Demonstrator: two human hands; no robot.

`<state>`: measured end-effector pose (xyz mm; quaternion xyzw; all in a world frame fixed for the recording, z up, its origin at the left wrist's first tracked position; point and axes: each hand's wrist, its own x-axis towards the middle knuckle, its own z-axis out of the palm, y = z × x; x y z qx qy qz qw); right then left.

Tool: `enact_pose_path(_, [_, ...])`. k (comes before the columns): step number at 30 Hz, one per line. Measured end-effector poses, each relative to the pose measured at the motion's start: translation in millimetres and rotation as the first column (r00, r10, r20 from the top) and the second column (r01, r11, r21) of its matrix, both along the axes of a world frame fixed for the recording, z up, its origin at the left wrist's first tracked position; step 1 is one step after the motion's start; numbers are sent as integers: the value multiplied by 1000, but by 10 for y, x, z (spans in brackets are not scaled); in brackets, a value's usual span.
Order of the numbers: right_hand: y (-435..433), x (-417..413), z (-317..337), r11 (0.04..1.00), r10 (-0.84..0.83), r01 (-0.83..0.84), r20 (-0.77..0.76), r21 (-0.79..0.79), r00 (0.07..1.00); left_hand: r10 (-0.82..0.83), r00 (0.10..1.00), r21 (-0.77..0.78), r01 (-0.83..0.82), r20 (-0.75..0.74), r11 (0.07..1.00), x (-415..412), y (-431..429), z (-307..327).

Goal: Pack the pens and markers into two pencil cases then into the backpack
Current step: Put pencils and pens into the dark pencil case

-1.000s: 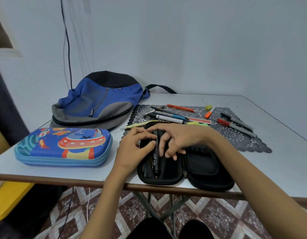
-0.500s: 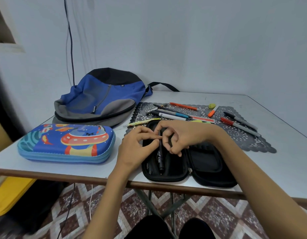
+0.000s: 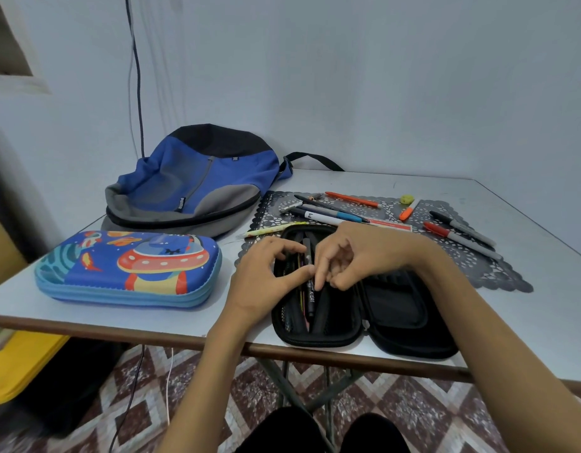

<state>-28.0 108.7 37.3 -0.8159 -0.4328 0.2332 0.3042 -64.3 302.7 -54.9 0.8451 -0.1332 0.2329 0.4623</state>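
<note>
A black pencil case [image 3: 410, 322] lies open at the table's front edge, with several dark pens in its left half. Both hands work over that half. My left hand [image 3: 263, 276] pinches a black pen [image 3: 310, 299] between thumb and forefinger. My right hand [image 3: 354, 253] has its fingers curled at the same pen, forefinger tip on the barrel. A closed blue space-print case [image 3: 129, 266] lies to the left. The blue backpack [image 3: 197, 181] lies flat behind it. Loose pens [image 3: 328, 214], an orange pen [image 3: 353, 200], a red marker [image 3: 459, 238] and a black marker [image 3: 462, 227] lie on the mat.
A grey lace mat [image 3: 478, 259] covers the table's right middle, with an orange highlighter [image 3: 408, 210], a yellow-green eraser [image 3: 406, 199] and a yellow pen [image 3: 273, 228] at its left edge. The table's front edge [image 3: 152, 335] is close. A yellow box [image 3: 18, 364] sits below left.
The right hand's fingers have curled up from lying flat over the case. The black pen has shifted slightly within the left half. My head has moved, so the view sits a little differently.
</note>
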Motion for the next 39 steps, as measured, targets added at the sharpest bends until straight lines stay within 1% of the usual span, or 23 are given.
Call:
enact_pose_path(6, [43, -46, 27, 998, 50, -47, 57, -48, 997, -7, 1000, 22, 6, 23, 1000, 51, 17, -42])
enact_pose_path(9, [41, -29, 10, 996, 65, -58, 117, -63, 991, -30, 999, 38, 30, 18, 999, 64, 17, -41])
enact_pose_path(12, [47, -15, -8, 993, 79, -67, 133, -92, 988, -31, 999, 55, 31, 8, 998, 61, 20, -41])
enact_pose_path(16, [41, -6, -22, 994, 14, 1, 134, -110, 991, -46, 999, 47, 45, 22, 998, 60, 18, -44])
enact_pose_path(17, [37, 6, -28, 992, -2, 22, 162, -122, 987, -48, 999, 46, 47, 22, 998, 60, 17, -44])
enact_pose_path(19, [32, 49, -55, 984, -29, 75, 267, -164, 963, -40, 999, 53, 39, 18, 998, 58, 12, -38])
enact_pose_path(22, [61, 138, -111, 964, -59, 172, 462, -205, 885, -41, 999, 64, 40, 25, 997, 54, 17, -38])
enact_pose_path(24, [67, 215, -159, 957, -100, 236, 568, -172, 817, -45, 999, 73, 43, 27, 996, 52, 20, -39])
enact_pose_path(26, [45, 281, -196, 957, -179, 277, 580, -83, 794, -53, 998, 88, 51, 23, 995, 46, 21, -32])
enact_pose_path(28, [22, 320, -225, 964, -227, 267, 534, 3, 815, -61, 998, 123, 58, 17, 991, 34, 21, -14])
enact_pose_path(30, [16, 331, -250, 970, -235, 237, 499, 61, 834, -77, 997, 161, 71, 28, 984, 20, 20, -9])
enact_pose_path(32, [24, 339, -272, 970, -243, 217, 476, 111, 845, -93, 995, 168, 85, 40, 982, 0, 18, -4])
enact_pose_path(35, [27, 350, -293, 966, -257, 209, 451, 155, 854, -78, 996, 127, 73, 36, 989, -27, 4, 19])
enact_pose_path(39, [33, 349, -311, 962, -261, 191, 453, 194, 852, -104, 994, 160, 99, 27, 982, -55, -20, 38])
